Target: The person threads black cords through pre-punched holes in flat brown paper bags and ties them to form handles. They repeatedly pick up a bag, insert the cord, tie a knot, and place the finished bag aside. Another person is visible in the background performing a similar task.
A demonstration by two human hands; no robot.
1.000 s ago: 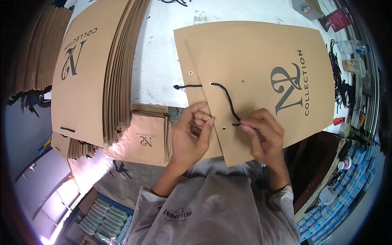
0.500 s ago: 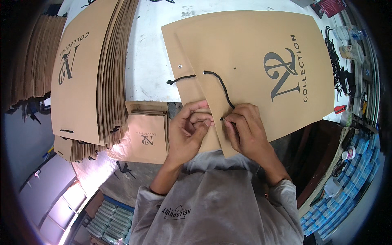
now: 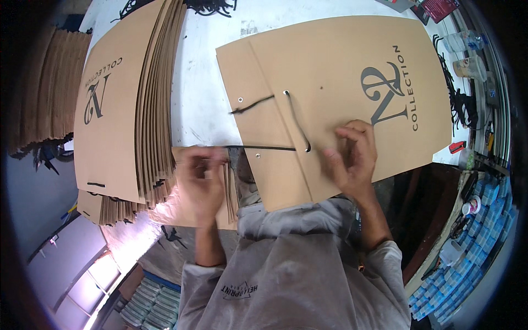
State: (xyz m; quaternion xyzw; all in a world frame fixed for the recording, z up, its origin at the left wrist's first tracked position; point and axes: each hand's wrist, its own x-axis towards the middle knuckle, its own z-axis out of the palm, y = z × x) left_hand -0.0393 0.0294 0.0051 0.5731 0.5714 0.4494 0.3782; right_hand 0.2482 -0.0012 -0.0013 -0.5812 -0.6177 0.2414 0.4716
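Note:
A flat brown paper bag (image 3: 330, 60) with a dark printed logo lies in front of me, its top edge to the left. A black cord (image 3: 264, 147) passes through two eyelets in its near panel; one end lies over the folded-out strip at the left. The other end stretches straight left to my left hand (image 3: 202, 170), whose closed fingers hold it, smeared by motion. My right hand (image 3: 355, 157) hovers over the bag beside the lower eyelet, fingers apart and curled, holding nothing.
A tall stack of brown bags (image 3: 110, 143) stands at the left, with smaller brown bags (image 3: 220, 217) near my left hand. Black cords (image 3: 212, 5) lie at the far edge, and more cords (image 3: 462, 107) hang at the right beside plastic cups (image 3: 467, 67) and a red cutter (image 3: 457, 147).
My left hand has moved left from behind the bag's edge, drawing the cord out straight through the lower eyelet. My right hand has let go of the cord and shifted right and up.

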